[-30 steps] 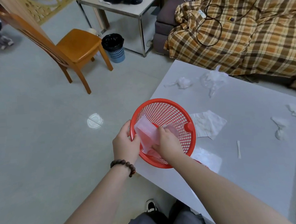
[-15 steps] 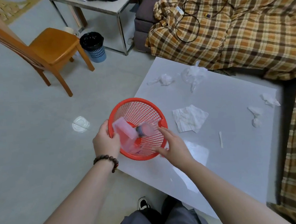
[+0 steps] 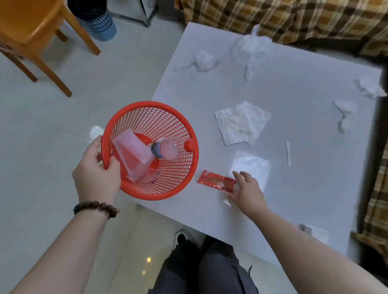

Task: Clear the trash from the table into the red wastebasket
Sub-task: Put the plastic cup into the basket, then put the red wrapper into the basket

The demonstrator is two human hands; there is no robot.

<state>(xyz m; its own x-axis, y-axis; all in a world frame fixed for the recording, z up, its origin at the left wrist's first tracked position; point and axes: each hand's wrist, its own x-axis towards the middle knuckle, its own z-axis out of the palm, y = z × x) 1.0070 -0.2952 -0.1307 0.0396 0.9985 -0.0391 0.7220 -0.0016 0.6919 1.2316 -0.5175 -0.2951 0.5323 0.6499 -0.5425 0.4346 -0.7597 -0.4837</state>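
Observation:
My left hand [image 3: 96, 174] grips the near-left rim of the red wastebasket [image 3: 177, 116], held at the table's left corner. Inside lie a clear plastic container [image 3: 131, 151] and a plastic bottle [image 3: 165, 148]. My right hand [image 3: 246, 189] rests on the white table [image 3: 317, 184] with its fingers touching the right end of a red wrapper [image 3: 214, 181]. A clear plastic bag [image 3: 254, 165] lies just beyond that hand. Further off are a flat tissue [image 3: 242, 122], a paper stick [image 3: 288, 153], crumpled tissues [image 3: 203, 61] [image 3: 345, 118] [image 3: 368, 87] and a crumpled clear bag [image 3: 250, 48].
A wooden chair [image 3: 26, 27] and a small blue bin with a black liner [image 3: 94, 13] stand on the floor at the far left. A plaid-covered sofa [image 3: 305, 6] borders the table's far and right sides. My knees [image 3: 197, 279] are below the near edge.
My right hand left the basket after letting go of the plastic container and moved right to the red wrapper. The basket shifted slightly left off the corner.

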